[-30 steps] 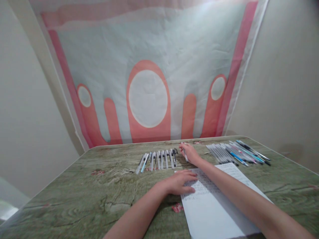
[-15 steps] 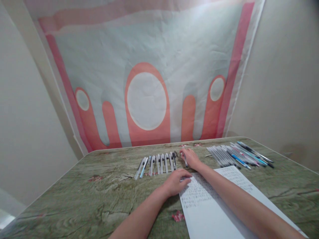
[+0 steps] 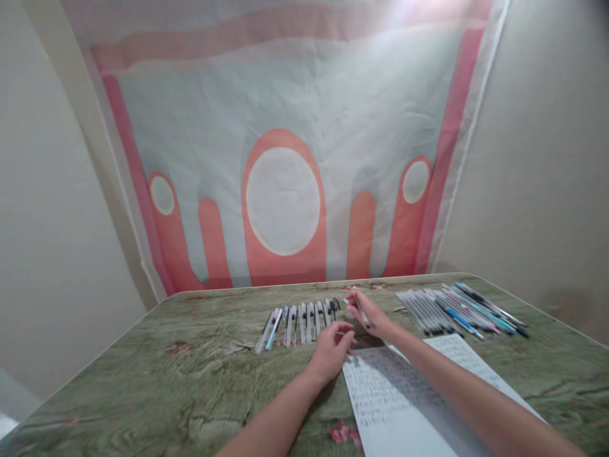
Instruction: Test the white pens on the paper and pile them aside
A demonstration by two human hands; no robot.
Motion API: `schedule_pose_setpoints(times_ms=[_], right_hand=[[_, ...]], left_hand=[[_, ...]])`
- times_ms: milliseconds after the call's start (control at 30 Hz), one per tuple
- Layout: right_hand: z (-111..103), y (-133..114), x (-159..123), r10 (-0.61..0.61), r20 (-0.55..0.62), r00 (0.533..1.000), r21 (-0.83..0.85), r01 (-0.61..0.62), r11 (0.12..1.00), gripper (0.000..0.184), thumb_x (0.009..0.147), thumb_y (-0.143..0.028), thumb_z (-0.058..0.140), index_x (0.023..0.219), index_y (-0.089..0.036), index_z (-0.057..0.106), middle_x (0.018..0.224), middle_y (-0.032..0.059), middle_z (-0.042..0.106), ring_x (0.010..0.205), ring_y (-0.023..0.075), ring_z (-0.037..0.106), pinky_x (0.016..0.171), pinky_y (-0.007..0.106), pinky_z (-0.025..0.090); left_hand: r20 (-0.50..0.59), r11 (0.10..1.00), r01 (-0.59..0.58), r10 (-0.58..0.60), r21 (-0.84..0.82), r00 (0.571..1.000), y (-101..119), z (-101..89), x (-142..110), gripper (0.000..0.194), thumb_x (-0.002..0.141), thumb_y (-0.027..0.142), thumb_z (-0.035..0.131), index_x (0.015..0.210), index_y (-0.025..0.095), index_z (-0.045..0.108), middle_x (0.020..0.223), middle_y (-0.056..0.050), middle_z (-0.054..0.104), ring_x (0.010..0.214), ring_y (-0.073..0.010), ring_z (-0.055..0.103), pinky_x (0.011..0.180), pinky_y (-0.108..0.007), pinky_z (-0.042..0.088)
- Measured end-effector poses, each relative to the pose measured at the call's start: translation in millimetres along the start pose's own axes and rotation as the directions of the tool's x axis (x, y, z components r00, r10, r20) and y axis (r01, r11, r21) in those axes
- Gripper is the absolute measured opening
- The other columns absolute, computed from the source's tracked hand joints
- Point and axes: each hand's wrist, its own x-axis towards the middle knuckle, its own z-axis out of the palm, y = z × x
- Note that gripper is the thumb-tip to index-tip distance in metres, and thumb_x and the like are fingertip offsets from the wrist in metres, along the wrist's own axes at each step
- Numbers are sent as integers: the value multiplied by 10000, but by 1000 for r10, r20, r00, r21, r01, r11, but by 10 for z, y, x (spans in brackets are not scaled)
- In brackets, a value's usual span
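My right hand (image 3: 373,316) is closed round a pen (image 3: 361,313), held just above the table beside the right end of a row of several capped pens (image 3: 297,316). My left hand (image 3: 332,349) has its fingers curled at the top left corner of a white sheet with handwriting (image 3: 394,387); its fingertips pinch something small that I cannot make out. Both hands sit close together, a short gap between them.
A second group of several pens (image 3: 457,306), some blue and pink, lies at the far right of the green patterned table (image 3: 166,381). A pink and pale blue cloth (image 3: 280,158) hangs on the wall behind. The table's far edge runs just beyond the pens.
My left hand has left the sheet and moved up toward the pen row, fingers curling. My right hand has lifted its pen slightly and drawn back toward the left hand.
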Motion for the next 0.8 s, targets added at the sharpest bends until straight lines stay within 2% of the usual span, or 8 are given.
schedule_pose_setpoints(times_ms=[33, 100, 267, 400, 533, 800], right_hand=[[-8, -91, -63, -24, 39, 999, 50, 22, 999, 212, 783, -294, 477, 964, -185, 459, 732, -1, 492, 661, 140, 471, 636, 266, 384], [-7, -254, -207, -21, 44, 999, 139, 15, 990, 220, 807, -332, 453, 978, -196, 425, 725, -9, 467, 645, 131, 460, 619, 258, 387], [82, -401, -522, 72, -63, 995, 250, -54, 967, 239, 805, -392, 464, 949, -218, 388, 755, -2, 469, 667, 140, 471, 645, 277, 400], [139, -375, -615, 104, -97, 990, 247, -78, 966, 227, 805, -390, 463, 938, -225, 383, 773, 5, 469, 696, 149, 477, 675, 293, 401], [149, -375, -622, 110, -124, 986, 219, -81, 972, 223, 792, -391, 478, 919, -233, 387, 763, 1, 471, 688, 148, 477, 676, 296, 403], [148, -373, -637, 111, -170, 979, 167, -82, 983, 215, 776, -384, 506, 900, -236, 413, 749, -3, 501, 692, 151, 502, 686, 299, 411]], left_hand=[[-27, 992, 61, -65, -108, 998, 7, 13, 8, 294, 741, 339, 538, 942, 124, 559, 851, -78, 601, 718, -168, 589, 554, -261, 454], [-30, 945, 162, -177, -285, 984, 28, 39, 8, 318, 725, 360, 565, 933, 119, 555, 852, -81, 612, 696, -164, 601, 517, -239, 445], [67, 788, 310, -326, -532, 943, 44, 104, -45, 273, 684, 346, 640, 811, 107, 600, 773, -68, 643, 651, -112, 602, 518, -176, 417], [93, 720, 367, -391, -589, 916, 15, 114, -56, 199, 702, 276, 641, 786, 98, 612, 692, -52, 638, 604, -88, 591, 511, -161, 424], [130, 680, 399, -411, -616, 902, 11, 95, -43, 148, 726, 227, 621, 778, 89, 611, 699, -59, 641, 617, -86, 596, 537, -157, 442], [122, 686, 400, -418, -607, 900, 22, 112, -32, 117, 744, 207, 591, 762, 91, 585, 696, -61, 628, 620, -91, 589, 542, -174, 454]])
